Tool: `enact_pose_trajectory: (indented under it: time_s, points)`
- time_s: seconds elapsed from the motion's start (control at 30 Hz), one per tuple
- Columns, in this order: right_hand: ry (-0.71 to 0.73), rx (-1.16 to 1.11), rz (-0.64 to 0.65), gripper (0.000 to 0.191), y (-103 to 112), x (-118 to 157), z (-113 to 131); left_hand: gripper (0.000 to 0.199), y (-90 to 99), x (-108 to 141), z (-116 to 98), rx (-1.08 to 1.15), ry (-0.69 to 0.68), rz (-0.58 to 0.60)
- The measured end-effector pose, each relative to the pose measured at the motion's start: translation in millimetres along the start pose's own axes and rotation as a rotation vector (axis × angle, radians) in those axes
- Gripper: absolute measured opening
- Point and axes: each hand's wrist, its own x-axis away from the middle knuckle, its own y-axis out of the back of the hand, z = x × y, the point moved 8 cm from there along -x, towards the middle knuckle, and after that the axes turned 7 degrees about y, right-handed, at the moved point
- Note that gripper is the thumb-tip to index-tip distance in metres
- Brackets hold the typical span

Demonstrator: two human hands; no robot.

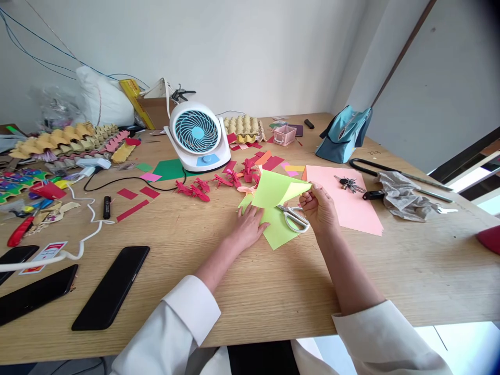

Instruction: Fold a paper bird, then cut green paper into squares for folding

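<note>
A light green paper sheet (273,188) is raised off the table, one corner pinched in the fingers of my right hand (319,208). My left hand (248,226) lies with fingers spread at the lower left edge of the raised sheet, over another light green sheet (278,234) flat on the table. Scissors with white handles (296,220) rest on that lower sheet, between my hands. Just behind are folded red paper shapes (195,189) and red paper pieces (273,163).
A white fan (200,134) stands behind the red shapes. Pink sheets (347,203) bearing keys (350,184) lie right, near a blue bag (344,136). Phones (112,288), a marker (107,207), a white cable (83,239) and egg cartons (58,140) are left.
</note>
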Motion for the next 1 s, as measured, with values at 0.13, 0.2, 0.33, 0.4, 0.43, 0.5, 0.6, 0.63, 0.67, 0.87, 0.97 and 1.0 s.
enact_pose_trajectory:
  time_s: [0.13,0.2,0.33,0.4,0.43,0.5,0.6,0.63,0.67,0.87,0.97,1.0]
  points:
    - [-0.011,-0.015,0.015,0.026,-3,2,-4,0.038,11.2,14,2,-0.036,-0.013,-0.093]
    - [-0.017,-0.009,0.015,0.027,-3,3,-7,0.038,10.0,14,-2,-0.038,-0.021,-0.071]
    - [-0.027,0.018,0.009,0.027,-2,4,-10,0.042,4.0,5,-10,-0.026,-0.013,-0.013]
    - [-0.028,0.021,0.017,0.029,-3,4,-11,0.038,3.6,3,-8,0.006,-0.018,-0.014]
    - [-0.029,0.021,0.022,0.029,-4,5,-12,0.034,5.4,3,-3,0.041,-0.008,-0.032]
    - [-0.039,0.028,0.038,0.029,-7,8,-14,0.029,13.7,7,17,0.178,0.060,-0.101]
    - [-0.070,0.043,0.073,0.027,-14,15,-23,0.030,31.3,18,63,0.609,0.272,-0.233]
    - [-0.081,0.053,0.086,0.026,-17,18,-27,0.031,35.9,21,71,0.758,0.282,-0.240]
    - [-0.092,0.067,0.098,0.026,-20,21,-31,0.034,42.6,25,75,0.862,0.269,-0.257]
    - [-0.157,0.196,0.208,0.023,-38,47,-55,0.034,97.0,52,43,0.653,0.041,-0.505]
    - [-0.172,0.276,0.290,0.022,-46,60,-63,0.032,100.2,55,27,0.540,-0.005,-0.450]
    - [-0.172,0.296,0.320,0.021,-49,64,-64,0.029,99.5,55,26,0.520,-0.013,-0.426]
